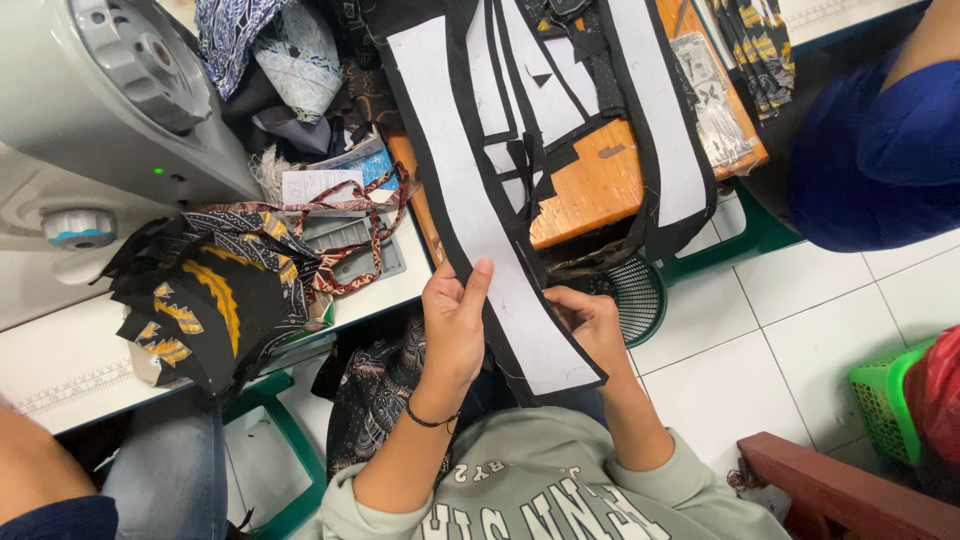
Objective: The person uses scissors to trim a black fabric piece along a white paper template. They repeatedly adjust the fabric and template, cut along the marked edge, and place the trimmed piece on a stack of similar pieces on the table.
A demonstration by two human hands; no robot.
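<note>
Above the person's lap, both hands gripped a long black fabric strip (500,270) faced with white interlining. Closed on its left edge was the left hand (455,320), thumb on top; the right hand (592,325) pinched its right edge near the lower end. From there the strip ran up onto a wooden bench (590,190). Folded patterned black-and-yellow cloth pieces (205,310) lay beside a grey sewing machine (110,90). A dark plastic basket (635,295) stood on the white tiled floor (760,350).

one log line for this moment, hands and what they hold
left hand: holds fabric strip | right hand: holds same strip | basket: behind
</note>
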